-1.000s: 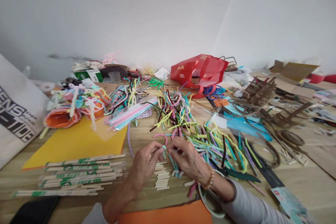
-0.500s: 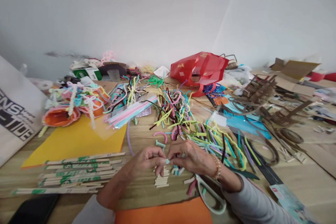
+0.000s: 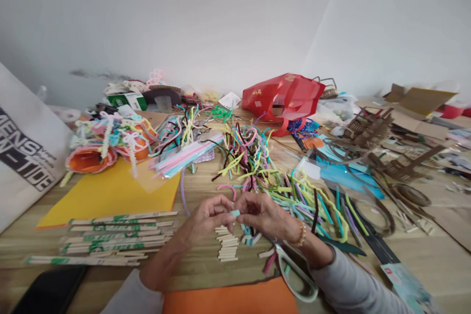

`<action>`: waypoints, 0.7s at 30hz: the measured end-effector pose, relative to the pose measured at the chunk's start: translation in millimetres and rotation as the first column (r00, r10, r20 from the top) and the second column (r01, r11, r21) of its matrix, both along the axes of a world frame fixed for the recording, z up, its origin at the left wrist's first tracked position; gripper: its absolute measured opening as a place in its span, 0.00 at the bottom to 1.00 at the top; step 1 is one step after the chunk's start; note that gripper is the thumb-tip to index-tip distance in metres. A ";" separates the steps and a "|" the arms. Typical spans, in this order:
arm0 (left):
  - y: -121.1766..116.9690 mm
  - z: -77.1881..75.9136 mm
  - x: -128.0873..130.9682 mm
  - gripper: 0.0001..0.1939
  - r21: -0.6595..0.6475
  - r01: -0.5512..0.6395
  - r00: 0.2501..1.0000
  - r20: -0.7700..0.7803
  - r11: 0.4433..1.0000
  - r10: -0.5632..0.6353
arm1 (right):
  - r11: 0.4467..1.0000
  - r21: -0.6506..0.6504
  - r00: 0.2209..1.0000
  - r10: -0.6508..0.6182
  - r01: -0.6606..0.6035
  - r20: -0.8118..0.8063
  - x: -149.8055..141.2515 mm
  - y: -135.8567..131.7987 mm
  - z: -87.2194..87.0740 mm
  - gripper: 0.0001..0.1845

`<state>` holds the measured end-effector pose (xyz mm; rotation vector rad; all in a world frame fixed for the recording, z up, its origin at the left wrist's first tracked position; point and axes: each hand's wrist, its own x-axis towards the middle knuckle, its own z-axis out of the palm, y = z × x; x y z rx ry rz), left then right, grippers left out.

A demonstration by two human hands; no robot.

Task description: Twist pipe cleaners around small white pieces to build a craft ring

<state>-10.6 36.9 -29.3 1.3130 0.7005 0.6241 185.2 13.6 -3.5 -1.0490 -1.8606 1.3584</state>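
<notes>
My left hand and my right hand meet over the wooden table, fingertips pinched together on a short light-blue pipe cleaner piece. Just below them lies a small stack of cut cream-coloured pieces. A few more short blue and white bits lie under my right hand. Pale green scissors rest by my right wrist. A big heap of coloured pipe cleaners spreads behind and to the right of my hands.
Wrapped chopsticks lie in a row at the left, beside a yellow sheet. An orange sheet sits at the near edge. Further back are a red bag, paper flowers, a pack of pastel straws and cardboard scraps.
My hands have drawn slightly lower and closer together, still pinching the blue piece. The view has shifted a little; nothing on the table has moved.
</notes>
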 end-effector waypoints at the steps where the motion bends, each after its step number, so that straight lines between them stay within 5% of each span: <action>1: 0.0 -0.2 0.1 0.16 0.039 -0.037 0.999 -0.007 0.999 0.037 | 0.999 -0.027 0.999 -0.019 0.018 -0.036 0.5 1.6 -1.3 0.08; 8: -1.9 0.0 0.0 0.08 0.506 -0.180 0.944 -0.152 0.843 0.293 | 0.977 -0.213 0.971 -0.050 -0.001 -0.233 1.4 6.8 -3.9 0.14; 17: -4.9 6.9 -0.3 0.07 0.697 -0.134 0.909 -0.197 0.704 0.368 | 0.970 -0.243 0.972 -0.065 0.009 -0.225 1.3 7.9 -4.0 0.16; 21: -6.0 -3.7 -2.7 0.08 0.845 -0.042 0.902 -0.197 0.533 0.384 | 0.977 -0.214 0.974 -0.067 0.020 -0.217 3.4 9.7 -7.9 0.16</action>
